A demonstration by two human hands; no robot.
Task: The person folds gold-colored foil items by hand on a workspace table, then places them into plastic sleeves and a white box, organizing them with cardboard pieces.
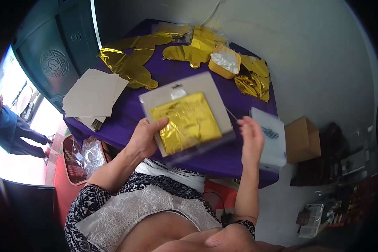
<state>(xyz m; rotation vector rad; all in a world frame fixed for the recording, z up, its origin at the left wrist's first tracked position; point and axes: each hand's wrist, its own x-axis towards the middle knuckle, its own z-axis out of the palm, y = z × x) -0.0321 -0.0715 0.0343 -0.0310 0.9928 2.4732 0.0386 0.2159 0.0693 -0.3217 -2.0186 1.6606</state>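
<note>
My left hand (145, 136) grips the lower left side of a clear plastic bag (216, 88), thumb on top. Inside the bag lie a grey card (193, 84) and a folded gold foil balloon (189, 124), with a small white piece (177, 92) above the foil. The pack is held tilted over the purple tablecloth (164, 67). Just right of the bag, my right hand (252, 136) has its thumb and fingers pinched together. A thin pale strip (232, 113) runs from these fingertips toward the bag's edge.
Grey cards (92, 94) are stacked at the left. Flat gold foil balloons (140, 59) lie across the back, near a yellow tub of white pieces (224, 63). Clear bags (271, 136) are piled at right beside a cardboard box (302, 140). A basket (73, 161) and a person (19, 130) are at left.
</note>
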